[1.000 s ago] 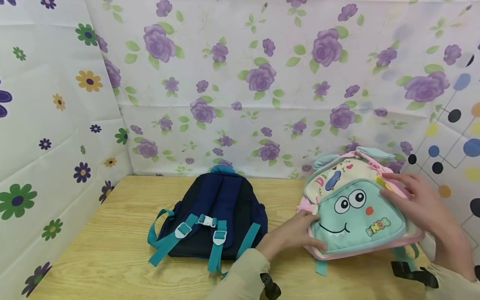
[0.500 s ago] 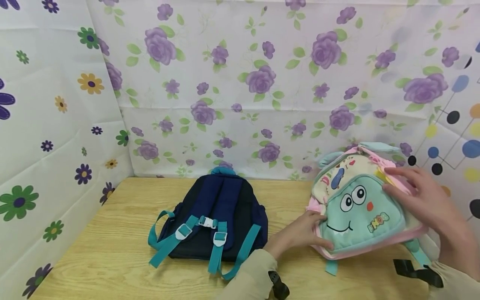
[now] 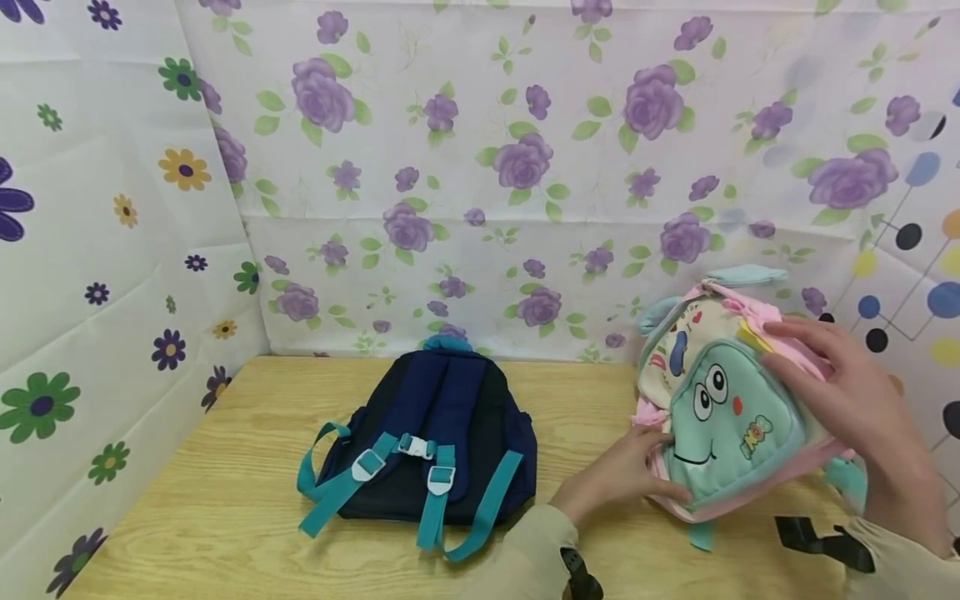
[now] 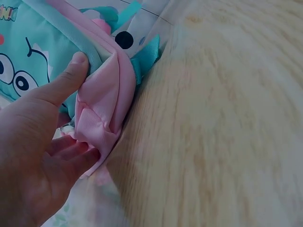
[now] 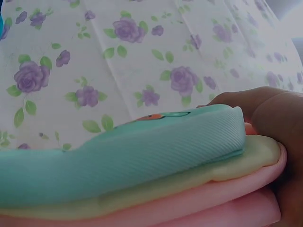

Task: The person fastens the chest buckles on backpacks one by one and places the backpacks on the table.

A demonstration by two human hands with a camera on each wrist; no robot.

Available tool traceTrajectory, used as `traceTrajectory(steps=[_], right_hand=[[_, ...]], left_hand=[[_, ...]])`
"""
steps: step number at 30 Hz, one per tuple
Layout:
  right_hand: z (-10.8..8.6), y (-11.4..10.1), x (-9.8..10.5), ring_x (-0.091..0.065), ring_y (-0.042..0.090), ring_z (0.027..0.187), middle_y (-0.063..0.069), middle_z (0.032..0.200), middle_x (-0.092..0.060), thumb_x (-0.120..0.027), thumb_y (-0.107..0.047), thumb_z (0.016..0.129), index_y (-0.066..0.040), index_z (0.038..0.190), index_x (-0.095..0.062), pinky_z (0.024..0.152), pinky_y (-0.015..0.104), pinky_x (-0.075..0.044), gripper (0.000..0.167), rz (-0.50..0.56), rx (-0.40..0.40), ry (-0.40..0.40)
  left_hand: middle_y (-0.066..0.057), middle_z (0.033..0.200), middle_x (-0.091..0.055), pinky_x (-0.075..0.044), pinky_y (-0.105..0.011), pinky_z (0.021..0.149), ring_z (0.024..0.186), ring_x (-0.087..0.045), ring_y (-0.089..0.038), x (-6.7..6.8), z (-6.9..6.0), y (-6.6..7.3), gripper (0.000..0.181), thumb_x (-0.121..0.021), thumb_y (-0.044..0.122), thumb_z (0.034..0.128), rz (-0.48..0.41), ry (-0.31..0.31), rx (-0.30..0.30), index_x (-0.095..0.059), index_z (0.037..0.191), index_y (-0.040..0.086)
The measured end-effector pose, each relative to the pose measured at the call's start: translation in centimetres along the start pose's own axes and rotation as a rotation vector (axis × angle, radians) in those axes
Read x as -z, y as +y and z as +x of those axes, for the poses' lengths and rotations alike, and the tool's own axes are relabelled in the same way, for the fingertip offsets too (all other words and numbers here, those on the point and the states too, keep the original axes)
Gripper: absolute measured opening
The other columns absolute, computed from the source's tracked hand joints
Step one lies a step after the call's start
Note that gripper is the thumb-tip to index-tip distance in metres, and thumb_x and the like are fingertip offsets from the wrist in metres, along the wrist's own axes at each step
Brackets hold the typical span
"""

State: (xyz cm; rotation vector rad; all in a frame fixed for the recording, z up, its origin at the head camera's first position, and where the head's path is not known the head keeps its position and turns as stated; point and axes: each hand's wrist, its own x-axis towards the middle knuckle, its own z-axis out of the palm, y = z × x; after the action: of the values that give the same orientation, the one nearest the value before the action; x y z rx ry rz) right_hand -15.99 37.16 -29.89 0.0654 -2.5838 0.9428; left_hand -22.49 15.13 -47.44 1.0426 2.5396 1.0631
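A small pink, cream and mint child's backpack (image 3: 738, 442) with a cartoon face stands tilted at the table's right side. My left hand (image 3: 626, 471) grips its lower left corner. In the left wrist view the thumb of that hand (image 4: 40, 123) lies on the mint front pocket, with the other fingers against the pink side (image 4: 106, 90). At the upper right side my right hand (image 3: 862, 392) holds the bag; the right wrist view has the hand (image 5: 279, 111) wrapped about its edge. A navy backpack (image 3: 450, 417) lies left of my hands, straps facing up.
Teal straps (image 3: 480, 521) of the navy bag spread over the wooden table (image 3: 225, 500). Floral cloth (image 3: 480, 175) hangs behind the table, with patterned sheets at the left (image 3: 97, 250) and right (image 3: 922, 275).
Both hands keep hold of the mint backpack. It has shifted right and turned, its left side swinging toward me, and the left hand has moved right with it. The navy backpack stays put.
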Motion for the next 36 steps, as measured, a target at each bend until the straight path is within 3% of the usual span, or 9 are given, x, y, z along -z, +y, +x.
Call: traceTrajectory(steps=[15, 21, 25, 33, 36], right_hand=[[0.6, -2.0, -0.4, -0.036, 0.048, 0.136, 0.021, 0.147, -0.045, -0.065, -0.035, 0.096, -0.008, 0.133, -0.059, 0.102, 0.077, -0.026, 0.046, -0.004, 0.022, 0.08], [0.8, -2.7, -0.7, -0.041, 0.043, 0.129, 0.019, 0.142, -0.049, -0.066, -0.036, 0.096, -0.009, 0.131, -0.061, 0.096, 0.075, -0.032, 0.045, -0.003, 0.022, 0.074], [0.9, -3.1, -0.9, -0.043, 0.041, 0.128, 0.016, 0.14, -0.05, -0.064, -0.041, 0.095, -0.013, 0.132, -0.061, 0.095, 0.07, -0.034, 0.046, -0.026, -0.005, 0.083], [0.6, -3.4, -1.5, -0.045, 0.04, 0.128, 0.013, 0.14, -0.051, -0.063, -0.046, 0.095, -0.016, 0.133, -0.061, 0.096, 0.067, -0.036, 0.048, 0.002, -0.061, 0.078], [0.6, -3.7, -1.7, -0.045, 0.039, 0.128, 0.012, 0.14, -0.051, -0.062, -0.046, 0.096, -0.016, 0.132, -0.061, 0.097, 0.067, -0.036, 0.048, 0.012, -0.055, 0.08]], left_hand=[[0.011, 0.148, -0.045, -0.036, -0.021, 0.111, 0.136, -0.039, -0.002, -2.0, 1.9, 0.8, 0.084, -0.082, 0.051, 0.077, -0.03, 0.024, -0.059, -0.046, 0.148, 0.027], [0.013, 0.147, -0.044, -0.039, -0.023, 0.109, 0.133, -0.04, 0.0, -2.2, 2.1, 0.8, 0.082, -0.083, 0.047, 0.0777, -0.105, 0.014, -0.052, -0.044, 0.149, 0.032], [0.014, 0.145, -0.046, -0.039, -0.023, 0.108, 0.131, -0.04, 0.001, -2.4, 2.2, 0.8, 0.082, -0.084, 0.043, 0.078, -0.155, 0.033, -0.079, -0.044, 0.149, 0.033], [0.018, 0.133, -0.058, -0.04, -0.018, 0.104, 0.12, -0.05, 0.006, -2.5, 2.2, 0.5, 0.066, -0.086, 0.03, 0.0785, -0.275, 0.08, -0.207, -0.057, 0.138, 0.026], [0.017, 0.127, -0.061, -0.044, -0.017, 0.097, 0.112, -0.053, 0.005, -2.1, 1.7, 0.3, 0.06, -0.084, 0.029, 0.0804, -0.303, 0.09, -0.17, -0.06, 0.135, 0.023]])
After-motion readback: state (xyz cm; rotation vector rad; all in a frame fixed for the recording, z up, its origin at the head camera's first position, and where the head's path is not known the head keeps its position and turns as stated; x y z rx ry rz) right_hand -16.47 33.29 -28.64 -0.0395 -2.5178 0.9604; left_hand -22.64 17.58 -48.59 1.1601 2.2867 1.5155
